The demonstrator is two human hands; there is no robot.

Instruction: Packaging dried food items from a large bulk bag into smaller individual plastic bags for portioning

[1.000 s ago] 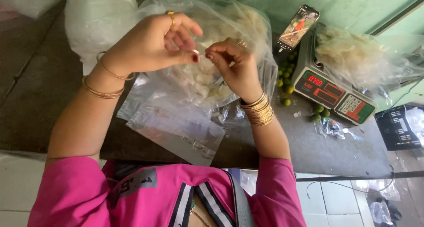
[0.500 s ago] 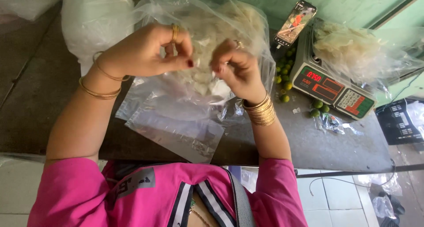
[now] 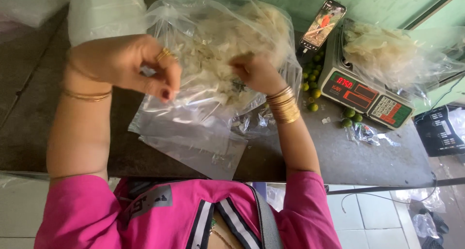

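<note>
You've got your left hand (image 3: pixel 145 70) pinching the big clear bag (image 3: pixel 218 60) open so your right hand (image 3: pixel 254 72), fingers closed, can grab chips inside.

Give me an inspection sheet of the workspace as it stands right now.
Surface: dark worn counter.
Job's things: large clear bag of pale chips, flat clear bags under it.
Clutter: digital scale bearing a second chip bag, small green limes, propped phone, plastic scraps.
Hands: left hand pinching the bag's plastic; right hand closed against the bag, grip hidden.
Cables: thin wire below the counter edge.
Surroundings: green wall, tiled floor.
</note>
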